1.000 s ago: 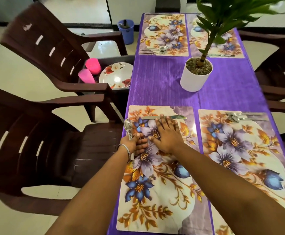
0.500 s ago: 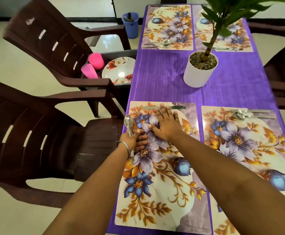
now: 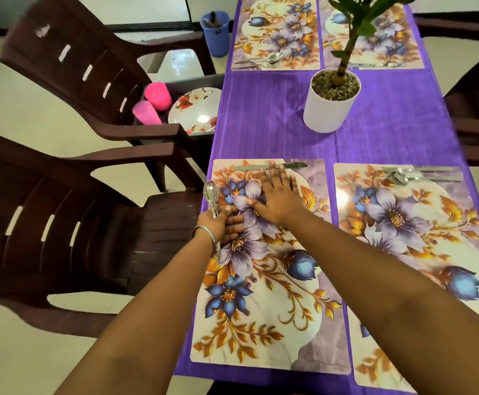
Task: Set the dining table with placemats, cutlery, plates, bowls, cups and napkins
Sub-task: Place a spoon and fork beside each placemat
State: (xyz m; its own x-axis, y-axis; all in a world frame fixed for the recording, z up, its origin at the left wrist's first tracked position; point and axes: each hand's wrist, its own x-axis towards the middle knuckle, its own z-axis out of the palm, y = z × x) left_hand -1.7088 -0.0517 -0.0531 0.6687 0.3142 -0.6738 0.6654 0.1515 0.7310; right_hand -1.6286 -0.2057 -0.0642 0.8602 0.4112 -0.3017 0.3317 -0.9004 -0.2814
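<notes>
We note the near-left floral rectangular placemat point(image 3: 264, 317) lying flat on the purple tablecloth point(image 3: 275, 115), at the table's near-left corner. A steel table knife point(image 3: 249, 167) lies crosswise along its far edge. The right hand point(image 3: 278, 199) lies flat on the mat with fingers straight and spread, the fingertips reaching the knife; we cannot tell whether they press it. The left hand point(image 3: 221, 223), a metal bangle point(image 3: 205, 233) at its wrist, has its fingers curled around the handles of a steel spoon and fork point(image 3: 212, 195) at the mat's left edge, bowl and tines pointing away from us.

Just beside, the near-right floral placemat point(image 3: 412, 252) carries its own cutlery point(image 3: 403, 175) at its far edge. Two more floral placemats point(image 3: 275, 29) lie at the far end, also with cutlery. A white cylindrical pot with a green plant point(image 3: 329, 106) stands between the pairs.

To the left, on a brown plastic chair point(image 3: 84, 67), a grey tray point(image 3: 201, 81) holds a floral white plate point(image 3: 195, 112) and two pink cups point(image 3: 152, 102). A blue bin point(image 3: 215, 35) stands on the floor beyond.
</notes>
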